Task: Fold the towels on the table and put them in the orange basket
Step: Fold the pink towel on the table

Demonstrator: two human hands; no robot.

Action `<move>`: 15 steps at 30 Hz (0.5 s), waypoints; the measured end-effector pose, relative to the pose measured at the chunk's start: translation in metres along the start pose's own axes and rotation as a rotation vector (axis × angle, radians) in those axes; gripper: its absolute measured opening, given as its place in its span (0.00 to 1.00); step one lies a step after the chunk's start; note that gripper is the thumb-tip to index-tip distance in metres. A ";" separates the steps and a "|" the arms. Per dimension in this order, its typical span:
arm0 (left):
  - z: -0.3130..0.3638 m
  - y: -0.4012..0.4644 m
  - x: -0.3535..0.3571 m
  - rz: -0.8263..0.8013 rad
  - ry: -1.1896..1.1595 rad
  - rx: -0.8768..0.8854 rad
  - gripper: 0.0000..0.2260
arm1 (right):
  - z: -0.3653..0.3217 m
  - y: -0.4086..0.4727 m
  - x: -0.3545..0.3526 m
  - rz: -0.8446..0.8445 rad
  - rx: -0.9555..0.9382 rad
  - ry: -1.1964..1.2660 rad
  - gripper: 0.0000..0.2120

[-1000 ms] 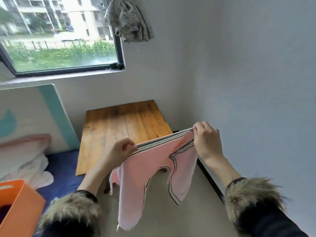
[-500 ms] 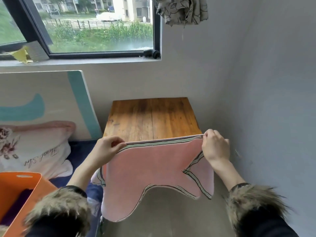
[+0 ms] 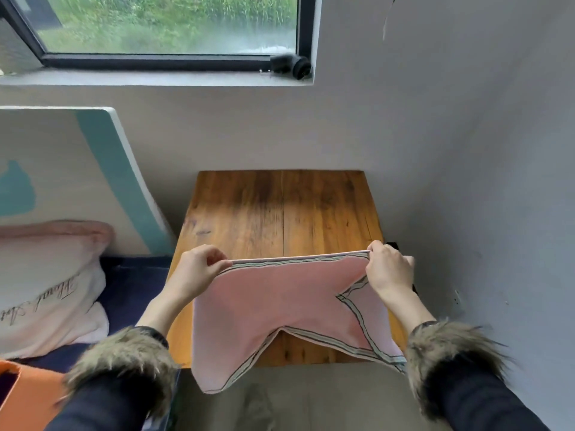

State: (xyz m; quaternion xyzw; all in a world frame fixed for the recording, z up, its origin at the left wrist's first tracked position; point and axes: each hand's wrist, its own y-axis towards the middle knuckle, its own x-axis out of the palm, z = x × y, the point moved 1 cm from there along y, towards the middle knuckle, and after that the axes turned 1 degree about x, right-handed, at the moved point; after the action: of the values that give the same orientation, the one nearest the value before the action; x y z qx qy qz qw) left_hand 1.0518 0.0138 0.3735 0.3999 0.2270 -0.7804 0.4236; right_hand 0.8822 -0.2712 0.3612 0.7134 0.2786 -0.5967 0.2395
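Fingers [image 3: 217, 259] pinching pink towel [image 3: 273, 303] above wooden table [image 3: 280, 213].

There is a single view, from a camera on the person's head. It looks forward and steeply down, so the wooden table [image 3: 280, 213] lies straight ahead toward 12 o'clock, pushed into a wall corner. The wide lens bends the window [image 3: 168, 26] frame at 11 o'clock and the walls. The camera sits close: both fur-cuffed sleeves enter from the bottom edge at 5 and 7 o'clock. The orange basket [image 3: 28, 396] is cut off at 8 o'clock.
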 end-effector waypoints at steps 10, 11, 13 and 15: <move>-0.061 0.174 0.062 -0.152 -0.026 -0.031 0.04 | -0.052 0.142 0.073 -0.177 0.038 -0.173 0.13; -0.067 0.188 0.070 -0.159 -0.025 -0.033 0.04 | -0.056 0.156 0.083 -0.173 0.039 -0.177 0.13; -0.075 0.215 0.084 -0.193 -0.007 -0.030 0.05 | -0.060 0.180 0.101 -0.168 0.054 -0.177 0.14; -0.079 0.239 0.096 -0.238 0.001 -0.035 0.05 | -0.060 0.199 0.115 -0.153 0.078 -0.151 0.14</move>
State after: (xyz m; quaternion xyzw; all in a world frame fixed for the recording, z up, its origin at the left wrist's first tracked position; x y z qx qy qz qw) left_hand 1.2567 -0.1064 0.2463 0.3631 0.2867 -0.8210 0.3345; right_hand 1.0769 -0.3632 0.2600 0.6519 0.2900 -0.6756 0.1859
